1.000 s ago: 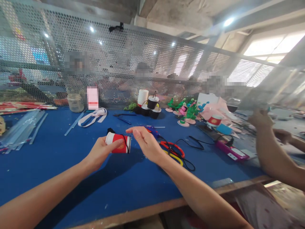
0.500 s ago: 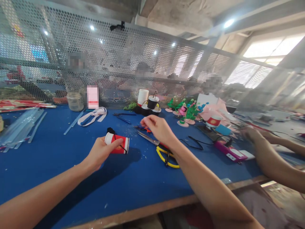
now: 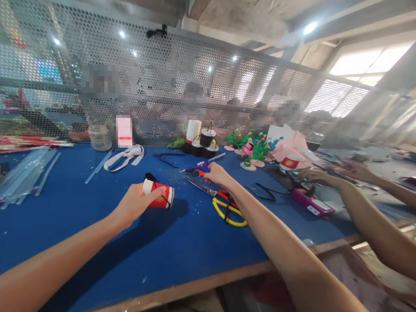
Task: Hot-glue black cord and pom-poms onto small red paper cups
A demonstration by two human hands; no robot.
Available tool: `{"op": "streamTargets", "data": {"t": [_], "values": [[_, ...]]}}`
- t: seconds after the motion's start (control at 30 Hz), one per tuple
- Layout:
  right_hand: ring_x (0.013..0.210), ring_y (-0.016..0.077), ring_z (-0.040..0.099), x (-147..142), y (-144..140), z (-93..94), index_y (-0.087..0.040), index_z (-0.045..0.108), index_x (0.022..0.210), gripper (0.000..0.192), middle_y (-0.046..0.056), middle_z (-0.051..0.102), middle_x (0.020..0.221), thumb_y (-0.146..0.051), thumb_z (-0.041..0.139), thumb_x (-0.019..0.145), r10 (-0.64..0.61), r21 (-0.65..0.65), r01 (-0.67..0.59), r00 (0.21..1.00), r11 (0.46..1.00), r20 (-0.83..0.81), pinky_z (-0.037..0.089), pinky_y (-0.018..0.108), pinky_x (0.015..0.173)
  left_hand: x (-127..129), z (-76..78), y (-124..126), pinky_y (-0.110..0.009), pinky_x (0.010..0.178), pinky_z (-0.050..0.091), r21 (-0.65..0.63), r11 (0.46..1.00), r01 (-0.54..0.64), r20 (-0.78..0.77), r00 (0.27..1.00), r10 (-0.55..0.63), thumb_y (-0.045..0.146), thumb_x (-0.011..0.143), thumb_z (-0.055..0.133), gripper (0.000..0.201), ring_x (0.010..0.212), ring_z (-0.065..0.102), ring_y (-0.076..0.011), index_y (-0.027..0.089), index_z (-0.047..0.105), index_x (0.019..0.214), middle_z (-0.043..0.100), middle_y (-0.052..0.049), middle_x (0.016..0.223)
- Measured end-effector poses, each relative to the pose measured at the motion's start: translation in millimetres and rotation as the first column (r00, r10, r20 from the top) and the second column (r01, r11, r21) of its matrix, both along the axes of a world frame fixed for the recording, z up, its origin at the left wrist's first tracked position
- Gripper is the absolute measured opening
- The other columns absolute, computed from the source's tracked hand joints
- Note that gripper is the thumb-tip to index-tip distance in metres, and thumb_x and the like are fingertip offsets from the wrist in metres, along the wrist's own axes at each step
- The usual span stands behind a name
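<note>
My left hand [image 3: 138, 200] is closed around a small red-and-white paper cup [image 3: 160, 196], tipped on its side above the table, with black cord looped around it. My right hand [image 3: 217, 174] grips a blue hot glue gun [image 3: 200, 169] with an orange trigger; its nozzle points left and a clear glue stick [image 3: 218, 157] juts out behind. Just under my right wrist lie scissors [image 3: 229, 212] with yellow and red handles. Pliers with dark handles [image 3: 167, 159] rest beyond the cup.
Clear glue sticks [image 3: 29, 173], a white ribbon [image 3: 125, 158] and a glass jar [image 3: 100, 138] lie left. Black mini buckets [image 3: 207, 138] and green figures [image 3: 258, 154] stand at the back. A purple power strip [image 3: 312, 203] is right, near a co-worker's hand [image 3: 313, 175].
My right hand has come down and taken hold of the glue gun. My left hand still holds the cup in nearly the same place. The co-worker's near hand has moved left and farther back.
</note>
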State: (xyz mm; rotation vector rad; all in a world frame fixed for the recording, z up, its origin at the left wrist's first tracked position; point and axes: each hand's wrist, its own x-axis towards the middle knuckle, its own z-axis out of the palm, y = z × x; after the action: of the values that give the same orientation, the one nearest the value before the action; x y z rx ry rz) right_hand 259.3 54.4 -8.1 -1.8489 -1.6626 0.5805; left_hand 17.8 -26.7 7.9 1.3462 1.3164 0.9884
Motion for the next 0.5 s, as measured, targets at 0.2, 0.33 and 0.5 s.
{"op": "streamTargets", "data": {"t": [0.2, 0.33, 0.5], "values": [[0.048, 0.0081, 0.051, -10.2, -43.3, 37.1, -0.014, 0.052, 0.073, 0.015, 0.0, 0.056, 0.057, -0.026, 0.059, 0.068, 0.176, 0.087, -0.154, 0.888, 0.984, -0.425, 0.044, 0.022, 0.049, -1.5, 0.5, 2.7, -0.023, 0.049, 0.031, -0.029, 1.0, 0.012, -0.002, 1.0, -0.012, 0.042, 0.055, 0.069, 0.029, 0.049, 0.049, -0.0117, 0.014, 0.06, 0.058, 0.06, -0.001, 0.052], [0.049, 0.0085, 0.052, -24.8, -77.1, 41.0, -0.013, 0.056, 0.068, 0.015, 0.002, 0.059, 0.061, -0.028, 0.059, 0.067, 0.32, 0.147, -0.284, 0.85, 0.947, -0.418, 0.044, 0.023, 0.05, -3.8, -1.8, 5.2, -0.023, 0.046, 0.027, -0.037, 0.999, -0.008, -0.046, 0.999, 0.006, 0.043, 0.054, 0.069, 0.031, 0.045, 0.046, -0.0116, 0.014, 0.057, 0.054, 0.057, 0.001, 0.048], [0.045, 0.0095, 0.051, -35.5, -97.9, 30.1, -0.015, 0.056, 0.076, 0.013, 0.0, 0.059, 0.058, -0.027, 0.056, 0.07, 0.405, 0.058, -0.418, 0.824, 0.907, -0.397, 0.041, 0.022, 0.041, -8.1, -5.0, 8.1, -0.023, 0.047, 0.028, -0.071, 0.997, -0.004, -0.051, 0.999, 0.0, 0.042, 0.055, 0.069, 0.031, 0.045, 0.046, -0.0115, 0.014, 0.055, 0.053, 0.056, 0.001, 0.047]]}}
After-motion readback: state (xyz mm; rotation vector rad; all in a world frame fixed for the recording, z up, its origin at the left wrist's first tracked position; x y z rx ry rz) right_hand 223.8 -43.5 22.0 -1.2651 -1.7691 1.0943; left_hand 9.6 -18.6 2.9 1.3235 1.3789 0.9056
